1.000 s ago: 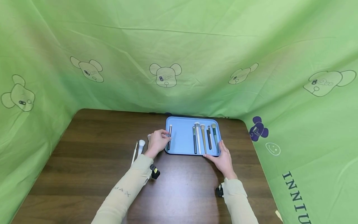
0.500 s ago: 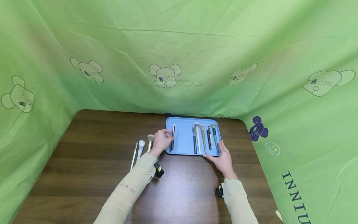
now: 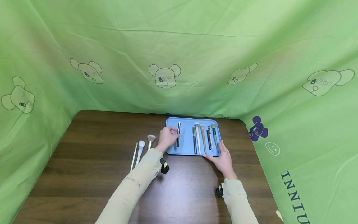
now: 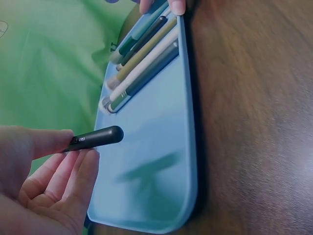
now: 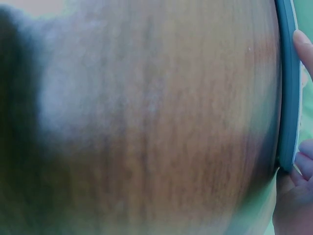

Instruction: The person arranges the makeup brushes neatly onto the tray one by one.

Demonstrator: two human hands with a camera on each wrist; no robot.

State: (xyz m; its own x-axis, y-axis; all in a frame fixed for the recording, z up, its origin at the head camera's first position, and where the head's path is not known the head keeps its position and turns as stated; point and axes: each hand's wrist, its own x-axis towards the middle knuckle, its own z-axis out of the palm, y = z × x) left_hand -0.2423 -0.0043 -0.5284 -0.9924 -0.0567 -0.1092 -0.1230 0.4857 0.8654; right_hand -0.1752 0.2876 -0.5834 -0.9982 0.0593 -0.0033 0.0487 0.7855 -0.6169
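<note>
My left hand (image 3: 167, 137) pinches a black-handled makeup brush (image 4: 100, 138) between thumb and fingertips, holding it above the left part of a blue tray (image 3: 185, 143). The brush's shadow falls on the tray floor in the left wrist view. On the tray's right half lie several makeup brushes side by side, among them a dark one with a green ferrule (image 3: 194, 141), a white one (image 3: 199, 140), a tan one (image 3: 203, 138) and a green one (image 3: 214, 135). My right hand (image 3: 223, 159) holds the tray's near right corner, thumb on the front rim and fingers along the right side.
Left of the tray, a thin white brush (image 3: 134, 157), a white-headed brush (image 3: 141, 146) and a wide fluffy brush (image 3: 151, 139) lie on the brown wooden table (image 3: 92, 155). The left forearm covers their lower ends. A green printed cloth (image 3: 123, 87) walls in the table.
My left hand has carried the black brush to the right, from the tray's left edge further in over the tray. The fluffy brush has come into fuller view. My right hand stays put.
</note>
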